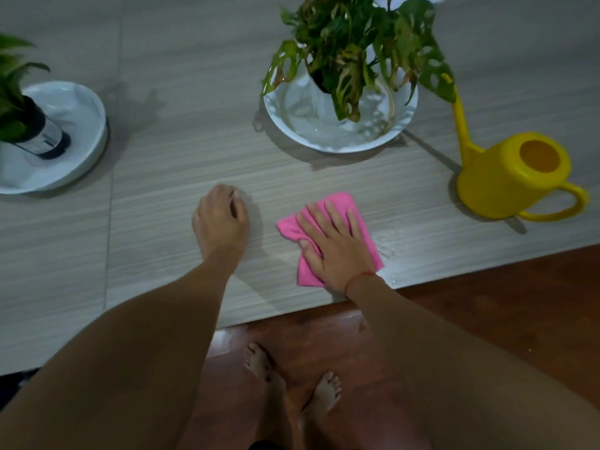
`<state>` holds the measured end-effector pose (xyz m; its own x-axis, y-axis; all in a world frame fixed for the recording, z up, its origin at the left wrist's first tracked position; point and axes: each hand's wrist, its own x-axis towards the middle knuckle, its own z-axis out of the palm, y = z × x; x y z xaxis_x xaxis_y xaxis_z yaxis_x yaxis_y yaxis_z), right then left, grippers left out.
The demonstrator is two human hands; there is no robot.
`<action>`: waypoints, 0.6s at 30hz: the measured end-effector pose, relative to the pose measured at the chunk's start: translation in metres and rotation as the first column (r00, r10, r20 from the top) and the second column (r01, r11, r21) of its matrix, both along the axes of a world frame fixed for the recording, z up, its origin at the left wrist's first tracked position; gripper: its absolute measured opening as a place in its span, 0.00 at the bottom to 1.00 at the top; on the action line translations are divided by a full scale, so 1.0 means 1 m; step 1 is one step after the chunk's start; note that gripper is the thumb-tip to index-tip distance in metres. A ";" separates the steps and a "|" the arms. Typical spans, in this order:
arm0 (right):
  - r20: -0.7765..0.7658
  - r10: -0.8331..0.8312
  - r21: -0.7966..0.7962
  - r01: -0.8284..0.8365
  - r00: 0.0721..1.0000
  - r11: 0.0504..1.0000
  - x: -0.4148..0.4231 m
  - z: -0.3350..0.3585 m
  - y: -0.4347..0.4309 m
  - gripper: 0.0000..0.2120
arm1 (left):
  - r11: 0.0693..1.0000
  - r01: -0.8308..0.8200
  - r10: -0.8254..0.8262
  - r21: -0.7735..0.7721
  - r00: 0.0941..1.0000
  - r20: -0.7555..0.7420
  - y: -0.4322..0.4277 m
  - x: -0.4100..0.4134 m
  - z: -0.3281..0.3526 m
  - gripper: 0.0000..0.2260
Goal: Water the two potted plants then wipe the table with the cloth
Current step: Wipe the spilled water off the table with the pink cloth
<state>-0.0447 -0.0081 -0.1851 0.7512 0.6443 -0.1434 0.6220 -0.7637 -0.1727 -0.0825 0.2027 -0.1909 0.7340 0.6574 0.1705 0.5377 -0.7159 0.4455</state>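
A folded pink cloth lies on the pale wood-grain table near its front edge. My right hand presses flat on the cloth, fingers spread. My left hand rests on the table to the cloth's left, fingers curled under, nothing in it. A leafy potted plant stands in a white dish behind the cloth. A second plant in a dark pot stands in a white dish at the far left. A yellow watering can stands upright at the right.
A wet patch shines on the table just right of the cloth, near the front edge. Below the edge is reddish wooden floor, where my bare feet stand.
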 end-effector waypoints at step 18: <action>-0.008 -0.185 0.001 0.185 0.983 0.983 0.050 0.000 0.112 0.26 | 1.000 -0.023 0.024 0.010 0.994 -0.107 0.018 0.002 -0.015 0.24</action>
<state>0.0056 0.1041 -0.1849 0.8562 0.4949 -0.1483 0.4690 -0.8649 -0.1786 -0.0804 0.2205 -0.2055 0.7327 0.6735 0.0975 0.5988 -0.7062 0.3778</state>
